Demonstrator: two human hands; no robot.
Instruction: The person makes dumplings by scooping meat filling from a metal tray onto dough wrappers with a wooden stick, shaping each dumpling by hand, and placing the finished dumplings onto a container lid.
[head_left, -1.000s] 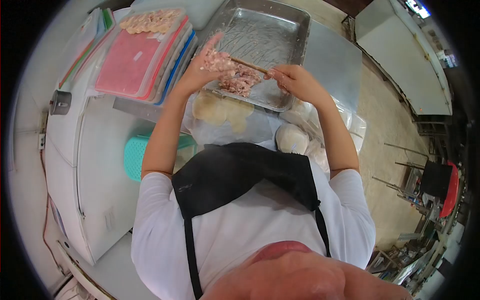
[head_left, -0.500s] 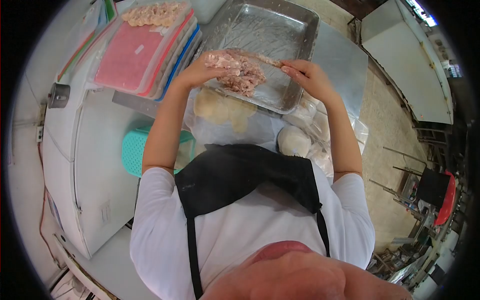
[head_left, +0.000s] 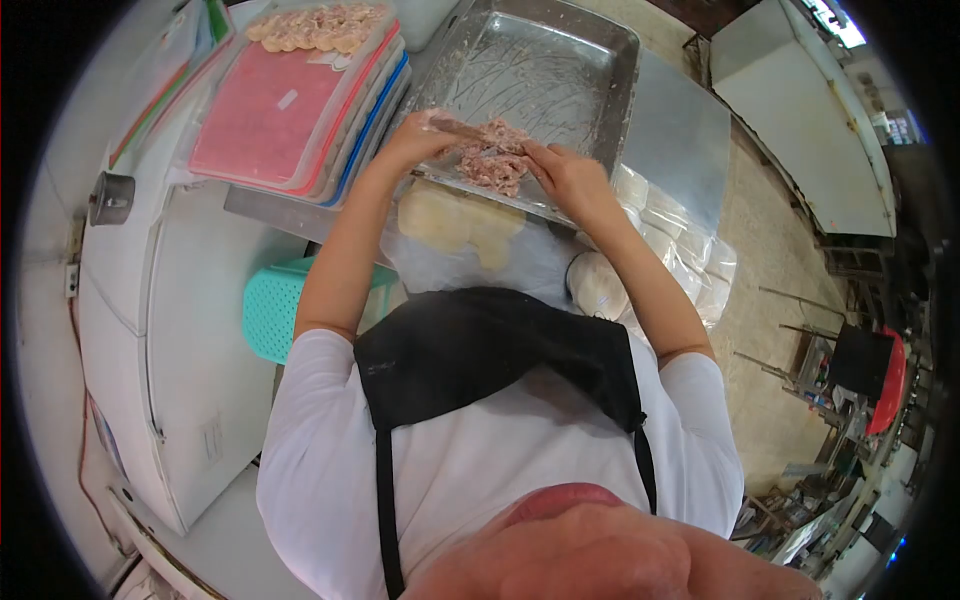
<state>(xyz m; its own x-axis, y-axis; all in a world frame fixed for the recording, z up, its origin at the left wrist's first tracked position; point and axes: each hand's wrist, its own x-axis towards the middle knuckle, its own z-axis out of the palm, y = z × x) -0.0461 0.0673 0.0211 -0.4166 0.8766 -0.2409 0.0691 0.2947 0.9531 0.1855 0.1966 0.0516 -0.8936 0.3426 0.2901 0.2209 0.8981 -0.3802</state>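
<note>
Along the near side of the desk (head_left: pixel 675 135), pale flat sheets (head_left: pixel 450 220) lie in plastic. Beyond, the right hand (head_left: pixel 575 185) has its grip pinched on a thin stick (head_left: pixel 458 129); minced meat (head_left: pixel 490 170) lies between the hands, in the near left part of the metal tray (head_left: pixel 560 85). The left hand (head_left: pixel 413 142) curls at the stick's left end, how tightly I cannot tell. Farther left, lidded boxes (head_left: pixel 255 125) stand stacked.

Basket: teal, perforated (head_left: pixel 268 315), left of centre.
Canister: grey metal cylinder (head_left: pixel 111 199), at the left.
White cabinet: pale upright face (head_left: pixel 205 380), lower left.
Cable: reddish-brown strand (head_left: pixel 88 450) along the wall (head_left: pixel 48 350), far left.
White chest: large, pale, edges stained (head_left: pixel 800 110), upper right.
Floor: beige (head_left: pixel 765 410), right of centre.
Red object: curved (head_left: pixel 888 382), beside a black panel (head_left: pixel 860 362), right; identity unclear.
</note>
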